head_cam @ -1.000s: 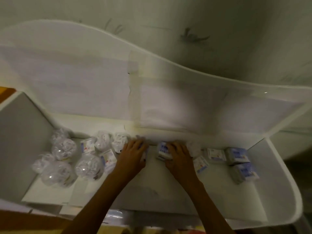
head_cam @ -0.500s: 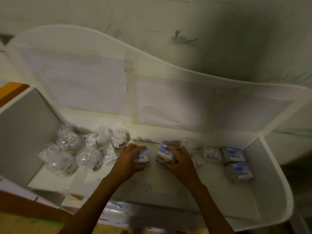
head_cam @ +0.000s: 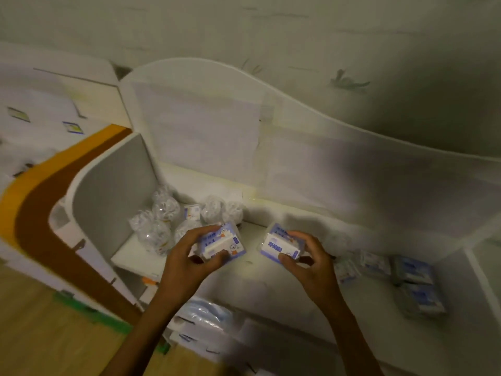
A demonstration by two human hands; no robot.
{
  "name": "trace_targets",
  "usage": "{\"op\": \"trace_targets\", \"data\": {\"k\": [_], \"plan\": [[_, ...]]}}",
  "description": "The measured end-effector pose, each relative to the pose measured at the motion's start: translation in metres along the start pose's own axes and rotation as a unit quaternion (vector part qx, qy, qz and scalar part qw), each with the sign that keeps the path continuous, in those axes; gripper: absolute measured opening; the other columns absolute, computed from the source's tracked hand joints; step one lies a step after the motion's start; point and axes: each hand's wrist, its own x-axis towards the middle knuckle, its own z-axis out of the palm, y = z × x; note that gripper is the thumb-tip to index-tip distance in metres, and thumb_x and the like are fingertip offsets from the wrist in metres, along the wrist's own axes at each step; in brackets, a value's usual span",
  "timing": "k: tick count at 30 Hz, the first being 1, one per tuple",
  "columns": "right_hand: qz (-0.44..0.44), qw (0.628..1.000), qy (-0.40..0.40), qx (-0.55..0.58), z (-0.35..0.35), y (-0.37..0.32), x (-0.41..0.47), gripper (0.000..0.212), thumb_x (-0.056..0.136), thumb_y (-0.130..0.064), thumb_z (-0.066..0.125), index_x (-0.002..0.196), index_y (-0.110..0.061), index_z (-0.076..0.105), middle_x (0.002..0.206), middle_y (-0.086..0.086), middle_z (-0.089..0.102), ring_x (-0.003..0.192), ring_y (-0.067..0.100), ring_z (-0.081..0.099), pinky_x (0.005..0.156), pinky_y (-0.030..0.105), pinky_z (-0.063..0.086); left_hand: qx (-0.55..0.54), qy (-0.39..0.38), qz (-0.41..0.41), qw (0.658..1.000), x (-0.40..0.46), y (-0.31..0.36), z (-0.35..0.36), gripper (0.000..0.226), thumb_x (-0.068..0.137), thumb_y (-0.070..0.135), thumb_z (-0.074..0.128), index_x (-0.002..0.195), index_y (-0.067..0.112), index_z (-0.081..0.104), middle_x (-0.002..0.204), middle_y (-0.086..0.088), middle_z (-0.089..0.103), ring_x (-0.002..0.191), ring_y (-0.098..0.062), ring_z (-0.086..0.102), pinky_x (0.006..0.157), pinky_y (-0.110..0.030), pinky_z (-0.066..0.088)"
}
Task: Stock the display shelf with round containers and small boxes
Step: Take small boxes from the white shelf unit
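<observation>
My left hand (head_cam: 187, 256) grips a small blue-and-white box (head_cam: 221, 244), held above the front of the white display shelf (head_cam: 271, 283). My right hand (head_cam: 311, 256) grips a second small blue-and-white box (head_cam: 279, 246) beside it. Several clear round containers (head_cam: 162, 221) wrapped in plastic stand at the shelf's left end, with a small box (head_cam: 192, 211) among them. More small boxes (head_cam: 414, 275) lie at the shelf's right end.
The shelf has a wavy white back panel (head_cam: 271, 147) and a grey left side wall (head_cam: 108, 196). A plastic-wrapped pack (head_cam: 200, 313) lies on a lower level below my arms. An orange-and-brown curved band (head_cam: 54, 185) and wooden floor (head_cam: 40, 335) are at left.
Both hands lifted a box each from the back of the shelf and drew them toward me. The camera swung right, so the shelf sits further right in view.
</observation>
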Motion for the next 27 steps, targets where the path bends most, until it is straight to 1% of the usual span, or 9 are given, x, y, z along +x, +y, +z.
{"op": "trace_targets", "data": {"k": [3,6,8,10,14,20,22,24,27], "plan": [[-0.015,0.999,-0.036,0.005,0.03,-0.021,-0.003,0.045,0.079,-0.021,0.076,0.115,-0.036,0.055,0.116,-0.013,0.06,0.101,0.005,0.062,0.068,0.019,0.054,0.002,0.02,-0.015,1.0,-0.014,0.004,-0.036,0.045,0.07,0.024,0.081,0.112,0.025,0.063,0.106,0.01,0.064,0.091,-0.012,0.066,0.06,-0.03,0.058],[-0.025,0.997,-0.071,0.025,0.067,-0.042,-0.009,0.044,0.08,-0.016,0.074,0.119,-0.027,0.057,0.117,-0.008,0.061,0.1,0.004,0.062,0.068,0.018,0.053,0.021,0.052,-0.024,0.998,-0.031,0.002,-0.08,0.044,0.072,0.02,0.081,0.111,0.026,0.064,0.107,0.004,0.065,0.085,-0.012,0.067,0.057,-0.028,0.056],[-0.034,0.994,-0.097,0.032,0.097,-0.056,-0.014,0.044,0.079,-0.02,0.074,0.119,-0.027,0.057,0.116,-0.008,0.062,0.098,0.004,0.062,0.067,0.018,0.053,0.041,0.067,-0.022,0.997,-0.043,-0.001,-0.114,0.044,0.072,0.025,0.082,0.112,0.026,0.064,0.108,0.003,0.065,0.082,-0.01,0.068,0.055,-0.026,0.056],[-0.039,0.991,-0.12,0.038,0.13,-0.072,-0.021,0.043,0.077,-0.026,0.072,0.118,-0.031,0.057,0.116,-0.009,0.063,0.098,0.006,0.063,0.067,0.019,0.054,0.047,0.082,-0.019,0.995,-0.056,-0.004,-0.149,0.044,0.072,0.026,0.081,0.112,0.024,0.064,0.109,0.002,0.065,0.088,-0.008,0.067,0.058,-0.026,0.057],[-0.045,0.984,-0.167,0.049,0.212,-0.104,-0.043,0.044,0.075,-0.034,0.07,0.116,-0.039,0.057,0.116,-0.011,0.063,0.101,0.011,0.064,0.071,0.028,0.057,0.067,0.131,-0.029,0.989,-0.091,-0.018,-0.234,0.043,0.074,0.03,0.079,0.114,0.029,0.063,0.111,0.007,0.062,0.093,-0.01,0.065,0.058,-0.028,0.057],[-0.075,0.967,-0.235,0.064,0.335,-0.146,-0.078,0.048,0.075,-0.041,0.071,0.12,-0.032,0.057,0.119,-0.009,0.062,0.104,0.011,0.064,0.071,0.028,0.058,0.064,0.201,-0.059,0.976,-0.148,-0.05,-0.348,0.042,0.071,0.03,0.076,0.112,0.028,0.064,0.11,0.006,0.064,0.092,-0.008,0.065,0.059,-0.033,0.058],[-0.079,0.96,-0.259,0.068,0.374,-0.159,-0.085,0.048,0.075,-0.044,0.071,0.119,-0.033,0.057,0.12,-0.008,0.062,0.105,0.009,0.063,0.07,0.026,0.058,0.065,0.222,-0.073,0.97,-0.161,-0.058,-0.381,0.041,0.07,0.028,0.077,0.109,0.031,0.065,0.109,0.008,0.065,0.09,-0.007,0.065,0.057,-0.033,0.058],[-0.078,0.955,-0.277,0.066,0.411,-0.17,-0.088,0.045,0.078,-0.039,0.074,0.119,-0.034,0.056,0.12,-0.009,0.061,0.105,0.006,0.063,0.069,0.025,0.057,0.063,0.244,-0.084,0.964,-0.169,-0.065,-0.412,0.042,0.07,0.02,0.082,0.107,0.032,0.066,0.106,0.013,0.066,0.089,-0.005,0.066,0.056,-0.034,0.058],[-0.077,0.951,-0.292,0.057,0.464,-0.181,-0.084,0.044,0.078,-0.038,0.074,0.119,-0.035,0.056,0.119,-0.009,0.062,0.103,0.006,0.063,0.07,0.028,0.059,0.069,0.263,-0.089,0.958,-0.171,-0.076,-0.456,0.04,0.072,0.015,0.081,0.106,0.03,0.066,0.105,0.018,0.064,0.088,-0.003,0.065,0.054,-0.034,0.058]]}}
